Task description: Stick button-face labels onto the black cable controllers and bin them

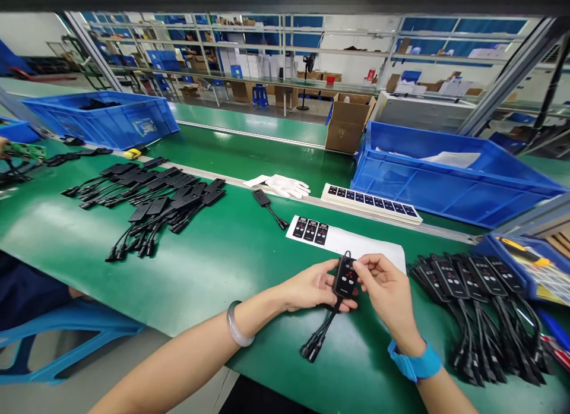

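Note:
A small black controller box [345, 277] with a printed face, a hanging loop on top and short cables is held over the table. My left hand [317, 288] is closed around its left side, fingers passing behind it. My right hand [386, 286] is closed, its thumb and forefinger gripping the box's upper right edge. Beneath and behind the hands lies a white label sheet [356, 243] with three black labels at its left end. Beyond it, a single controller with no label visible [262, 198] lies with its cable on the green table [249, 247].
Several black controllers [164, 185] are piled at left; labelled ones [452, 277] are stacked at right. A white glove [288, 186], a stack of label sheets [371, 201] and blue bins [445, 176] sit behind. A yellow-handled cutter [525, 252] lies at right. Another person's hand [3, 148] shows at far left.

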`<state>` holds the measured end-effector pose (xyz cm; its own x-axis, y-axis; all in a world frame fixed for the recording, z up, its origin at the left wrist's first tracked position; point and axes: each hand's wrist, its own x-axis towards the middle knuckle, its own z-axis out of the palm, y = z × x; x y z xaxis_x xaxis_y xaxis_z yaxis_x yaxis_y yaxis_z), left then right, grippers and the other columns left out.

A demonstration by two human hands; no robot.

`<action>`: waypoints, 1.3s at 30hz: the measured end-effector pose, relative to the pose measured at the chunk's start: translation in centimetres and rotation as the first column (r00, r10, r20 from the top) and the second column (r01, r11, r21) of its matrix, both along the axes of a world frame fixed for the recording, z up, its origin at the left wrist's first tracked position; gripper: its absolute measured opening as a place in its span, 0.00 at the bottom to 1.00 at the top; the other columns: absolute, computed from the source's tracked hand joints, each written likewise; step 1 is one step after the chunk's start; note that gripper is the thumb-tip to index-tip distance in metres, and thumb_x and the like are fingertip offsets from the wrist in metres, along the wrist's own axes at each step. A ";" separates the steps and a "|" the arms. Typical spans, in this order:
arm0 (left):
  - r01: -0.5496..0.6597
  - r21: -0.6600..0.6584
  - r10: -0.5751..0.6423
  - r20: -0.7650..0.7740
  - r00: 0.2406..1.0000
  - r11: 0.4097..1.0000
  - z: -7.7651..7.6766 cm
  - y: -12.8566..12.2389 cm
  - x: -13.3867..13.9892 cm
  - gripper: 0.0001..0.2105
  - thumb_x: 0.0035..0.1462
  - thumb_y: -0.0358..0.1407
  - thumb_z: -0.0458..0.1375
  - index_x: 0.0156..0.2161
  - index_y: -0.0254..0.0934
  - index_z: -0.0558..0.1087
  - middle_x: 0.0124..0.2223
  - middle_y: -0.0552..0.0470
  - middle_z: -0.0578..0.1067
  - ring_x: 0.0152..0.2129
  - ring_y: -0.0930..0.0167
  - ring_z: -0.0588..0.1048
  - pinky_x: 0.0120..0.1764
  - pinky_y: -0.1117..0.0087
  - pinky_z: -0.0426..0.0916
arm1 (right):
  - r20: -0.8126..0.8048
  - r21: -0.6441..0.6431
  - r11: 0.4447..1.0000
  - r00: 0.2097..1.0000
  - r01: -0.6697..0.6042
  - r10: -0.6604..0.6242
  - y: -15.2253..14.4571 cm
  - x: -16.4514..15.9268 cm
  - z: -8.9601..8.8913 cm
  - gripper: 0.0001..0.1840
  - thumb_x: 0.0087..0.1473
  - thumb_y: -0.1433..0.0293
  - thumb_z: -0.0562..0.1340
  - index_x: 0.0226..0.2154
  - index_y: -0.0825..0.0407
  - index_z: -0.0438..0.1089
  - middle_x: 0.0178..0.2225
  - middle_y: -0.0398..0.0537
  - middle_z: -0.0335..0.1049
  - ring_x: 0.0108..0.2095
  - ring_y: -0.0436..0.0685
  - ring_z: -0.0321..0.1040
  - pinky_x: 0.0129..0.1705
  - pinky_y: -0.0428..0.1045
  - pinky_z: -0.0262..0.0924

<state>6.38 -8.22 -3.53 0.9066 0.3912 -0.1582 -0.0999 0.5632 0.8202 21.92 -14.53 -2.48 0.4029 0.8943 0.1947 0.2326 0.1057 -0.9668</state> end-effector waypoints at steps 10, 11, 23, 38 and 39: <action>0.011 0.032 -0.011 -0.015 1.000 0.999 0.4 -0.1 -0.1 0.28 0.49 0.25 0.61 0.56 0.38 0.61 0.37 0.47 0.77 0.36 0.65 0.78 0.41 0.66 0.71 | -0.005 0.000 1.000 1.000 -0.011 0.011 0.1 -0.1 -0.2 0.13 0.48 0.59 0.66 0.28 0.52 0.70 0.23 0.42 0.66 0.22 0.49 0.62 0.20 0.44 0.59; 0.009 0.040 -0.009 -0.013 1.000 0.999 0.3 -0.1 -0.1 0.28 0.50 0.25 0.61 0.56 0.38 0.61 0.37 0.47 0.77 0.36 0.66 0.78 0.41 0.67 0.71 | -0.004 0.001 1.000 1.000 -0.011 0.011 0.1 -0.1 -0.2 0.13 0.48 0.60 0.66 0.29 0.52 0.70 0.23 0.42 0.66 0.22 0.49 0.62 0.20 0.44 0.59; 0.010 0.143 -0.007 -0.022 1.000 0.990 0.0 -0.1 0.1 0.26 0.52 0.25 0.59 0.56 0.37 0.60 0.37 0.47 0.76 0.35 0.67 0.78 0.40 0.68 0.71 | -0.045 -0.047 0.999 0.999 0.019 -0.021 0.1 -0.2 -0.5 0.13 0.47 0.60 0.67 0.28 0.53 0.69 0.21 0.41 0.64 0.20 0.48 0.60 0.19 0.43 0.58; -0.001 0.042 0.004 -0.070 0.998 0.999 0.2 0.1 0.1 0.26 0.46 0.29 0.62 0.51 0.37 0.61 0.37 0.45 0.76 0.29 0.66 0.78 0.36 0.65 0.71 | 0.284 -0.199 0.978 0.959 0.067 -0.008 0.6 1.6 -1.6 0.22 0.47 0.53 0.64 0.40 0.50 0.67 0.22 0.39 0.62 0.24 0.52 0.62 0.25 0.46 0.58; -0.010 0.017 0.011 -0.060 0.998 1.000 0.3 0.2 0.1 0.25 0.47 0.31 0.61 0.51 0.37 0.61 0.37 0.45 0.76 0.29 0.65 0.78 0.35 0.65 0.71 | 0.277 -0.202 0.979 0.961 0.040 0.019 0.7 1.5 -1.7 0.22 0.48 0.53 0.62 0.40 0.50 0.66 0.23 0.40 0.62 0.25 0.52 0.63 0.26 0.46 0.59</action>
